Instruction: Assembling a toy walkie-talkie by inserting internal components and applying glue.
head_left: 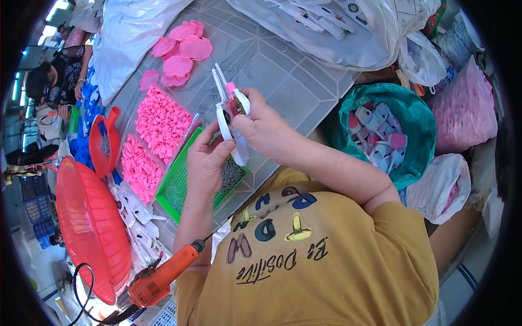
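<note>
Above the table, in front of my chest, both hands hold a white plastic toy part (224, 124). It has a curved shell, two long thin prongs pointing away from me, and a small pink piece between the sides. My left hand (205, 163) is closed on its near left side, thumb along the shell. From the right, my right hand (263, 126) pinches the other side by the pink piece; its fingertips are partly hidden. Just beyond my left wrist lies a green tray (168, 204) of small metal pieces, beside heaps of small pink parts (163, 124).
Flat pink discs (178, 57) lie on the grey table (272, 49). An orange power screwdriver (163, 277) and a red basin (92, 233) are at the left. A green bag (418, 117) of white and pink parts stands right. White bags (370, 49) lie at the back. Another person (68, 73) sits far left.
</note>
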`<act>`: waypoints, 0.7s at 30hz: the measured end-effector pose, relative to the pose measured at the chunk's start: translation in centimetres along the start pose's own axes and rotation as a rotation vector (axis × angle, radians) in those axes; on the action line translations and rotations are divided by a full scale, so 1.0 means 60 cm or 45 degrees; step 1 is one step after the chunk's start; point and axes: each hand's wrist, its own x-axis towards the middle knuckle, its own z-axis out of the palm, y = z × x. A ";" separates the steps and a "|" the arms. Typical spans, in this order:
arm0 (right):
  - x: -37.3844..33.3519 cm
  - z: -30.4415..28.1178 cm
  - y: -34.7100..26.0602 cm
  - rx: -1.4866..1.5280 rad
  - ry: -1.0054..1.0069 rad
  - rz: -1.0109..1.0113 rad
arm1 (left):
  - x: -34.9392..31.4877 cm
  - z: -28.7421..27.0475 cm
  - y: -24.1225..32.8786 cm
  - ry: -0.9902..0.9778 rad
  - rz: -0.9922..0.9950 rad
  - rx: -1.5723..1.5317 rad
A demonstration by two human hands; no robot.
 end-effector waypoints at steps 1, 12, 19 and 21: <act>0.003 -0.001 0.006 0.004 0.003 0.001 | -0.001 0.001 0.000 0.007 -0.005 -0.046; 0.003 -0.006 0.007 -0.060 -0.026 -0.006 | 0.000 0.005 0.000 0.008 0.023 -0.085; 0.007 -0.002 0.026 -0.230 0.007 -0.106 | 0.004 0.006 -0.005 0.066 0.013 -0.089; 0.007 -0.001 0.027 -0.193 0.023 -0.095 | 0.004 0.003 -0.008 0.063 -0.002 -0.076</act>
